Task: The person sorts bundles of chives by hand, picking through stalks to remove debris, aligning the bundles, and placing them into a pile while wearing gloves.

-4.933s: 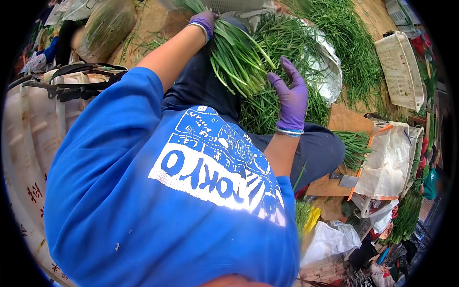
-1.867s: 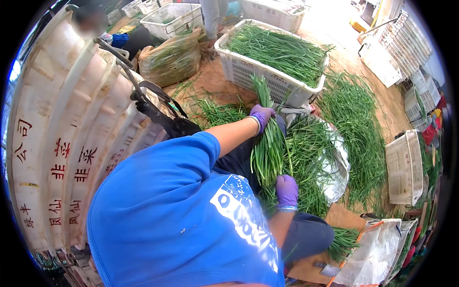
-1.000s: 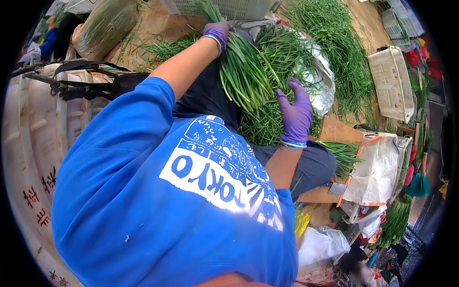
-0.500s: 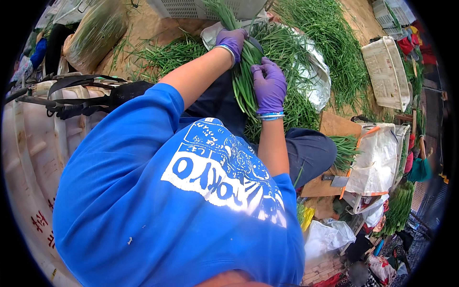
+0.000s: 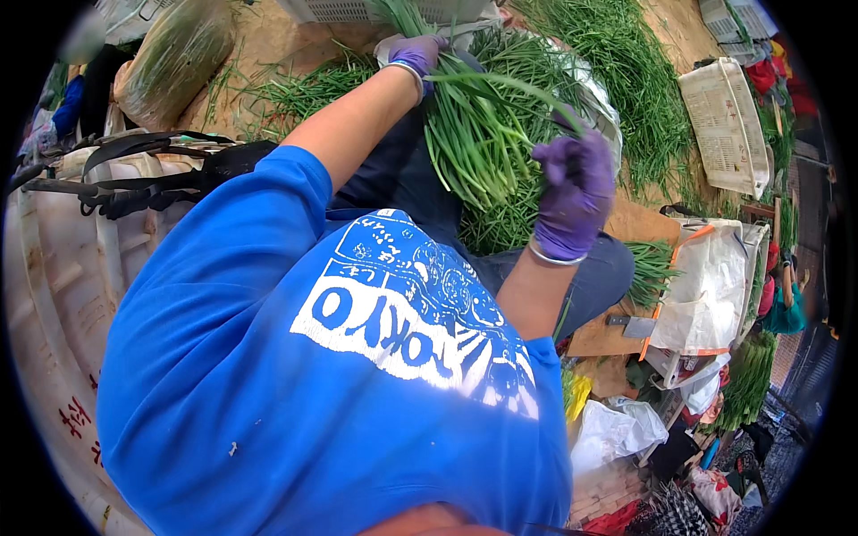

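My left hand (image 5: 416, 55), in a purple glove, is closed round the upper part of a bunch of green chives (image 5: 483, 156). The pale cut ends of the bunch fan out down and to the right over my dark trousers. To the right of the bunch, my right hand (image 5: 576, 183), gloved in purple too, has its fingers curled. A thin chive leaf (image 5: 509, 85), blurred, runs from the bunch to the fingertips of that hand, which seem to pinch it. More loose chives lie underneath and behind.
Beyond my hands stands a white crate (image 5: 375, 11); another white crate (image 5: 726, 129) is at the right. Heaped chives (image 5: 635, 107) lie between them. A wide blade (image 5: 638, 327) rests on a brown board beside a white bag (image 5: 706, 286). A plastic-wrapped bundle (image 5: 174, 67) sits far left.
My right hand has moved off the bunch, right and toward me, drawing a leaf out. My left hand has shifted slightly left and away with the bunch, whose ends have spread.
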Motion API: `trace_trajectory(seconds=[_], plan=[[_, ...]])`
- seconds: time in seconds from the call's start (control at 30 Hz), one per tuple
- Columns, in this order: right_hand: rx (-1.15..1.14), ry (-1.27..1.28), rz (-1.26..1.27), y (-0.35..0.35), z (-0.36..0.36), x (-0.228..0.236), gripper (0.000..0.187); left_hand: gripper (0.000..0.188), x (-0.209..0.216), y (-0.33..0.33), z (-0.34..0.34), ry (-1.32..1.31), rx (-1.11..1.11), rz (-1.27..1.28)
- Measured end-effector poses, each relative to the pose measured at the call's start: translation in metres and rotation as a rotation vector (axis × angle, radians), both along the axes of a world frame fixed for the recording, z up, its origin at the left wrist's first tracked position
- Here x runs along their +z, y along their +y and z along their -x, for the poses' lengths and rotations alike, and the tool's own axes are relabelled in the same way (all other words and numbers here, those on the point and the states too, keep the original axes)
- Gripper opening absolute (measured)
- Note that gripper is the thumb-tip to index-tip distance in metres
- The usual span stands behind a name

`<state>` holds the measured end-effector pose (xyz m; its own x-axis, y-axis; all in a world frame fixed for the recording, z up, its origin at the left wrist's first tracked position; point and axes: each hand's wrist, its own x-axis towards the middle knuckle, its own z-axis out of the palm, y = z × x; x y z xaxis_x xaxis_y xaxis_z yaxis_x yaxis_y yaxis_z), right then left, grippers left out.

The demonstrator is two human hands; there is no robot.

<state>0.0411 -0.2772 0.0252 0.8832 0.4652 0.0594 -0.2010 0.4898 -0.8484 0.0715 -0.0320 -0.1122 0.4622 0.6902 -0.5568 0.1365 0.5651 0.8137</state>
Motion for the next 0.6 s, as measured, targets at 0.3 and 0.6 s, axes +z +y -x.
trace_trajectory(seconds=[0.3, 0.6], plan=[[-0.002, -0.075, -0.098, -0.079, -0.032, -0.009, 0.022, 0.038, 0.013, 0.006, 0.007, -0.004, 0.002, 0.101], [-0.021, -0.552, 1.327, -0.071, -0.018, -0.031, 0.058, 0.034, 0.0, 0.015, 0.025, -0.15, -0.091, 0.267]])
